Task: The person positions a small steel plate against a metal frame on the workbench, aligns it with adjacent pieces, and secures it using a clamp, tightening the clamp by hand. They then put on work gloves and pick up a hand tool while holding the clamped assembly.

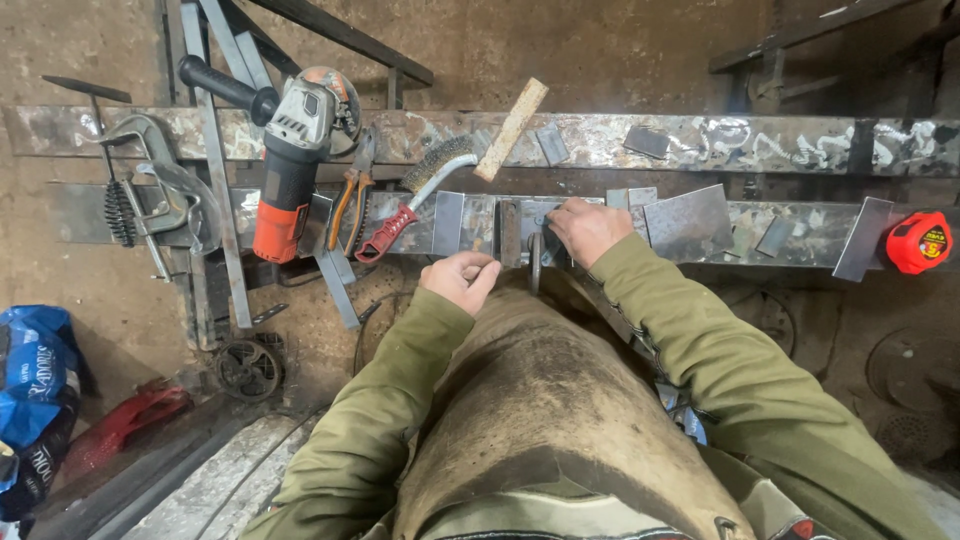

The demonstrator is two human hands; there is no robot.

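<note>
The right hand [587, 228] rests, fingers curled, on a small steel plate [537, 222] at the front edge of the metal workbench [700, 140]. The left hand [461, 279], loosely closed, hovers just before that edge; whether it grips anything cannot be told. Leftward lie a wire brush [420, 190], pliers [352, 195] and an angle grinder [290, 140]. A red tape measure [918, 243] sits at the right end. A leather apron [540, 400] hides everything below.
</note>
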